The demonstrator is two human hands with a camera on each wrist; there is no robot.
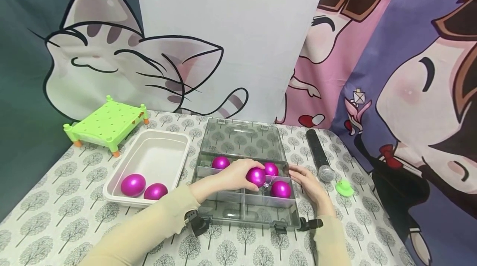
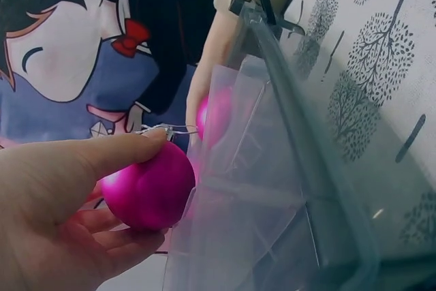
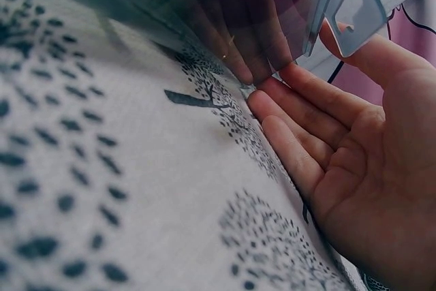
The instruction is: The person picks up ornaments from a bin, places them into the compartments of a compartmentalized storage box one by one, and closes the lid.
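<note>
My left hand point(image 1: 238, 175) pinches a shiny magenta bauble point(image 1: 256, 177) between thumb and fingers, above the right half of a grey see-through divided box point(image 1: 223, 216). In the left wrist view this bauble point(image 2: 151, 189) has a silver cap under the thumb tip. Other magenta baubles lie in the box: one at back left point(image 1: 221, 162), one at back right point(image 1: 271, 169) and one in the middle right compartment point(image 1: 281, 189). My right hand point(image 1: 307, 181) rests with its fingers extended along the box's right wall, thumb up near the rim.
The box's lid point(image 1: 242, 139) lies folded back. At left stands a cream tray point(image 1: 164, 143) with two magenta baubles point(image 1: 133, 185), and behind it a green toy table point(image 1: 108, 121). To the right are a black microphone point(image 1: 316, 150) and a green rubber duck point(image 1: 344, 188).
</note>
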